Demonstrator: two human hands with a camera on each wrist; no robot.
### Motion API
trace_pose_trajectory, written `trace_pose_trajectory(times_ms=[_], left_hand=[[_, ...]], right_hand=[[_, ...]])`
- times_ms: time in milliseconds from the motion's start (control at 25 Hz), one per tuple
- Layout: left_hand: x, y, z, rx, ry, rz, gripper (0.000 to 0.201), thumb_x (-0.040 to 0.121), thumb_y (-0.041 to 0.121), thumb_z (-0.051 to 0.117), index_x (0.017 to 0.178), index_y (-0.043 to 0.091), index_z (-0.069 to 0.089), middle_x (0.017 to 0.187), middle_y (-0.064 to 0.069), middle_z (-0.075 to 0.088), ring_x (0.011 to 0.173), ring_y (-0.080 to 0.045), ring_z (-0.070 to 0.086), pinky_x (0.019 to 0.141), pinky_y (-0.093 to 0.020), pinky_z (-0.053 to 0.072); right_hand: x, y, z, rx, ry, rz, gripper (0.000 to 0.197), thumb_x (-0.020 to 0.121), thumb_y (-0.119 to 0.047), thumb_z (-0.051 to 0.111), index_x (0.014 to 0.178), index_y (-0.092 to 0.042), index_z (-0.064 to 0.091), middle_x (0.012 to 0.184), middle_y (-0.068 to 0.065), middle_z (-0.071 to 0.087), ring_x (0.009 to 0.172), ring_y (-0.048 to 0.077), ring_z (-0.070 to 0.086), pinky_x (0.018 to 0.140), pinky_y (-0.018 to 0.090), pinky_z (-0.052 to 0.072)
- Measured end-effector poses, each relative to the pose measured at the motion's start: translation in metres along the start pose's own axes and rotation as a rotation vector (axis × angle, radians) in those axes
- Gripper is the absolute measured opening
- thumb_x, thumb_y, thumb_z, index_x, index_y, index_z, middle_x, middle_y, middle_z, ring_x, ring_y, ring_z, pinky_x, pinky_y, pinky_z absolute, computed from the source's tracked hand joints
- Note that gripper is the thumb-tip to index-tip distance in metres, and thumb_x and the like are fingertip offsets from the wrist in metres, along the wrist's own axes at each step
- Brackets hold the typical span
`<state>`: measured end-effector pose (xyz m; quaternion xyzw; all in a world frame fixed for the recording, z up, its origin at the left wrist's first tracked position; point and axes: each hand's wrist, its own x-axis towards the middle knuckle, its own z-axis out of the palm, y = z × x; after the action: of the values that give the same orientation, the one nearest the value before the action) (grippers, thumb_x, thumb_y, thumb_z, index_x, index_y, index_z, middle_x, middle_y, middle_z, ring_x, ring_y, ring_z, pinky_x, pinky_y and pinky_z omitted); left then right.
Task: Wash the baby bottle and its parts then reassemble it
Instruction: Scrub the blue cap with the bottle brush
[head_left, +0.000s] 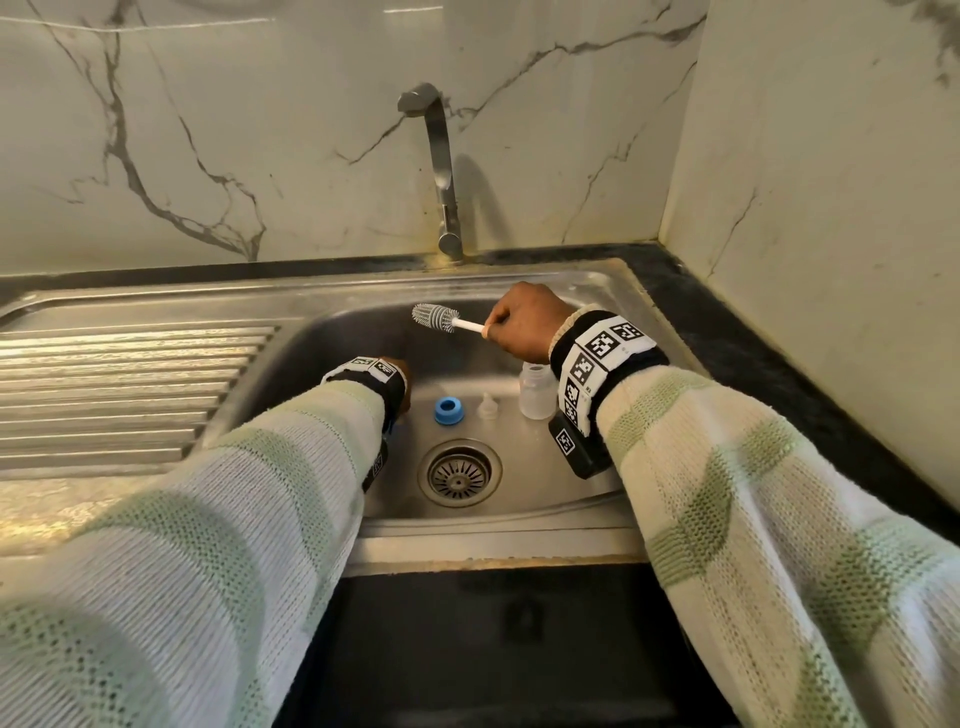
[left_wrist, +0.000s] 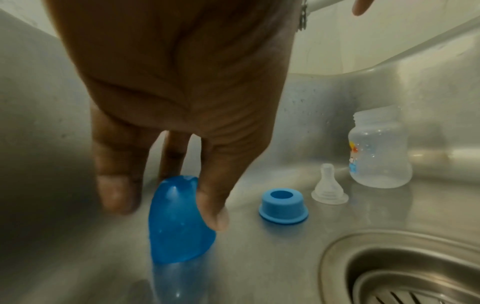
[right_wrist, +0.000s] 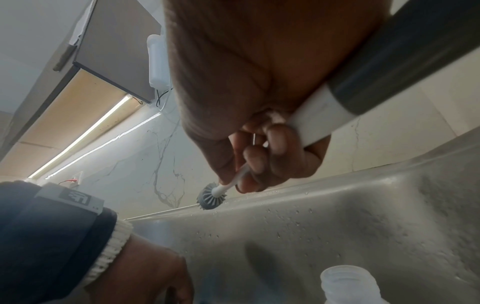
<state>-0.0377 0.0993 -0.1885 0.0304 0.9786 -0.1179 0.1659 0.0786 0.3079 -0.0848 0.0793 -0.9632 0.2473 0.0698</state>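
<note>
In the left wrist view, a translucent blue cap (left_wrist: 179, 224) stands on the sink floor (left_wrist: 259, 257). My left hand (left_wrist: 166, 205) reaches down over it and pinches it, one finger (left_wrist: 213, 207) on its right side and another behind its top. To the cap's right stand a blue collar ring (left_wrist: 283, 205), a clear nipple (left_wrist: 329, 189) and the open clear bottle (left_wrist: 379, 152), all upright. My right hand (head_left: 519, 325) grips the white handle of a bottle brush, whose grey head (head_left: 435, 315) hovers above the basin, pointing left. The ring (head_left: 449, 410), nipple (head_left: 487, 406) and bottle (head_left: 537, 389) sit just below that hand.
A steel faucet (head_left: 441, 171) rises behind the basin, with no water running. The drain strainer (head_left: 460, 472) lies in front of the parts. A ribbed draining board (head_left: 130, 384) extends left. Marble walls close off the back and right sides.
</note>
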Motion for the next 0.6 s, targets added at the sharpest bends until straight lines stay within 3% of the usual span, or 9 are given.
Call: trace_pose_trajectory(times_ms=[120,200,320,400,480,560,600], left_hand=[[0.003,-0.004,0.002,-0.044,0.033,-0.010,0.047,0.059,0.026,0.081,0.104,0.012,0.073,0.085,-0.005,0.072,0.086,-0.028,0.072,0.082,-0.039,0.059],[-0.018,-0.009,-0.010,-0.148,0.135,-0.034,0.047,0.073,0.028,0.075,0.114,0.008,0.070,0.103,-0.011,0.072,0.100,-0.031,0.070,0.086,-0.036,0.056],[-0.038,-0.023,-0.034,-0.462,0.330,-0.056,0.045,0.089,0.029,0.067,0.127,0.005,0.062,0.127,-0.019,0.064,0.118,-0.035,0.061,0.097,-0.037,0.048],[-0.046,-0.030,-0.046,-0.791,0.470,-0.033,0.039,0.091,0.023,0.062,0.128,0.009,0.062,0.128,-0.020,0.062,0.114,-0.037,0.061,0.096,-0.038,0.050],[-0.056,-0.032,-0.056,-1.237,0.510,-0.018,0.032,0.095,0.017,0.057,0.125,0.009,0.061,0.125,-0.022,0.062,0.096,-0.039,0.066,0.070,-0.037,0.060],[-0.070,-0.029,-0.063,-1.552,0.467,-0.008,0.029,0.098,0.012,0.049,0.125,0.008,0.059,0.117,-0.022,0.061,0.075,-0.034,0.063,0.042,-0.027,0.055],[-0.079,-0.027,-0.066,-1.630,0.442,0.010,0.031,0.100,0.011,0.045,0.127,0.007,0.057,0.112,-0.022,0.059,0.068,-0.030,0.060,0.037,-0.024,0.052]], right_hand=[[0.000,-0.001,-0.001,0.011,0.005,0.004,0.020,0.087,-0.019,0.062,0.095,-0.013,0.080,0.089,0.003,0.075,0.082,0.018,0.067,0.079,0.031,0.057],[-0.001,-0.002,-0.002,0.007,0.007,0.003,0.020,0.087,-0.020,0.063,0.094,-0.013,0.080,0.088,0.003,0.075,0.081,0.018,0.068,0.078,0.031,0.057],[-0.003,-0.005,-0.005,-0.024,0.015,-0.009,0.021,0.088,-0.021,0.061,0.093,-0.011,0.079,0.087,0.006,0.075,0.081,0.021,0.068,0.080,0.034,0.057],[-0.005,-0.007,-0.009,-0.043,0.030,-0.017,0.023,0.088,-0.021,0.059,0.094,-0.011,0.079,0.086,0.008,0.074,0.080,0.023,0.067,0.080,0.037,0.058],[-0.010,-0.012,-0.015,-0.041,0.053,-0.031,0.023,0.090,-0.022,0.058,0.096,-0.012,0.079,0.087,0.008,0.074,0.079,0.023,0.066,0.079,0.037,0.057],[-0.017,-0.019,-0.020,-0.024,0.066,-0.056,0.024,0.091,-0.024,0.059,0.101,-0.013,0.078,0.089,0.007,0.074,0.079,0.021,0.065,0.078,0.033,0.055],[-0.021,-0.023,-0.023,-0.014,0.066,-0.071,0.024,0.092,-0.025,0.060,0.103,-0.013,0.077,0.089,0.006,0.074,0.079,0.020,0.065,0.077,0.032,0.054]])
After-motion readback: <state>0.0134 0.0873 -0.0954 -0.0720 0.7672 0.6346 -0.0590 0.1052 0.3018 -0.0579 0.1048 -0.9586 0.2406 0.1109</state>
